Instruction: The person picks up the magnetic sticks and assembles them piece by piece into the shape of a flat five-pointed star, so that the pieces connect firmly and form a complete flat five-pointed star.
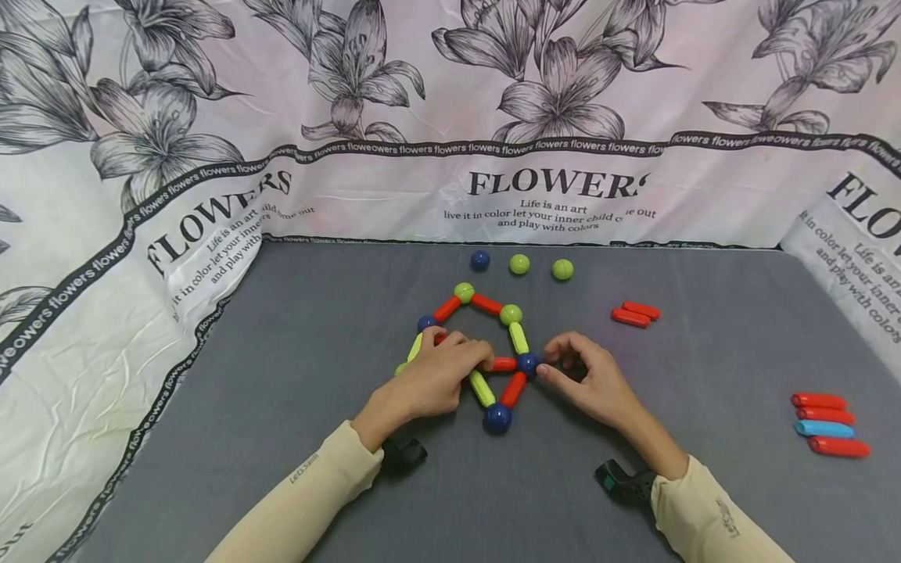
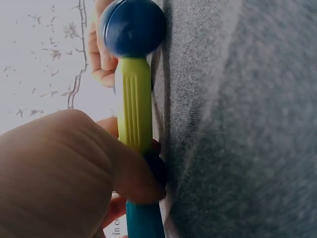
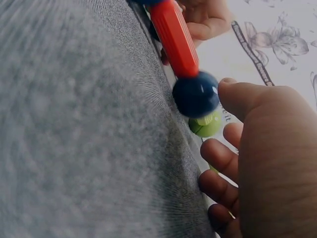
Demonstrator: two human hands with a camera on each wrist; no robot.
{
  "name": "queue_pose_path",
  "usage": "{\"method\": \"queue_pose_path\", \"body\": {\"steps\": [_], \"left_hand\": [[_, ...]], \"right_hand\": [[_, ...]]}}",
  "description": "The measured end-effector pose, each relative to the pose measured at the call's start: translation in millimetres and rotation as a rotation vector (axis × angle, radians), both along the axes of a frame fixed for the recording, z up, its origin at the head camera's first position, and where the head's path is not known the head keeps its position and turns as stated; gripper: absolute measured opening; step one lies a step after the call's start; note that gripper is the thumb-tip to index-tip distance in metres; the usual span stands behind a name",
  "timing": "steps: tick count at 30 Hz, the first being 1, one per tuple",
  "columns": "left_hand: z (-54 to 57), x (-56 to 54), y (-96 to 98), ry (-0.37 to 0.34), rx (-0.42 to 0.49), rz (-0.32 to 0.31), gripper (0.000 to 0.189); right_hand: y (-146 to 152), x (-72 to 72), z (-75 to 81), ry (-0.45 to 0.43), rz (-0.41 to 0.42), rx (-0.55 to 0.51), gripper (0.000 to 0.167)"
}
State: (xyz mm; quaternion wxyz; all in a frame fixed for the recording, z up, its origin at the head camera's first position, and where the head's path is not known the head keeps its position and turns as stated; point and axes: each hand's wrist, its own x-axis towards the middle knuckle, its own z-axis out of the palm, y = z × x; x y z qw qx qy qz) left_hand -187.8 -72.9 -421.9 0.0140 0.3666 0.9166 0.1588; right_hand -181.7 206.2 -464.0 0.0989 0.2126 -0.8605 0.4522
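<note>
A flat frame of magnetic rods and balls lies on the grey cloth. My left hand (image 1: 431, 383) reaches over its middle; in the left wrist view, its thumb and fingers pinch a dark blue ball (image 2: 157, 168) between a yellow-green rod (image 2: 133, 104) and a teal rod (image 2: 144, 220). The hand hides part of the frame. My right hand (image 1: 591, 383) is beside the frame's right corner, fingers loosely bent, its thumb tip at a blue ball (image 1: 527, 363). Red rods join there, one (image 1: 514, 389) running to the front blue ball (image 1: 497, 418). Green balls (image 1: 464, 293) stand at the far end.
Behind the frame sit a loose blue ball (image 1: 480, 260) and two green balls (image 1: 519, 264). Two red rods (image 1: 629, 317) lie to the right. Farther right is a row of red rods (image 1: 839, 447) with one blue rod (image 1: 823, 428). A floral sheet (image 1: 394, 195) borders the back.
</note>
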Motion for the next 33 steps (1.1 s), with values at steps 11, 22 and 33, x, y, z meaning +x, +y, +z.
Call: {"method": "queue_pose_path", "body": {"steps": [11, 22, 33], "left_hand": [[0.7, -2.0, 7.1, -0.007, 0.023, 0.120, 0.033], [-3.6, -1.9, 9.1, 0.059, -0.046, 0.115, 0.021], [-5.1, 0.3, 3.8, 0.008, -0.016, 0.085, 0.021]], "right_hand": [[1.4, -5.2, -1.7, 0.090, 0.063, 0.062, 0.024], [1.7, -4.9, 0.7, 0.086, 0.151, 0.066, 0.029], [-0.5, -3.0, 0.4, 0.165, -0.006, -0.054, 0.021]]}}
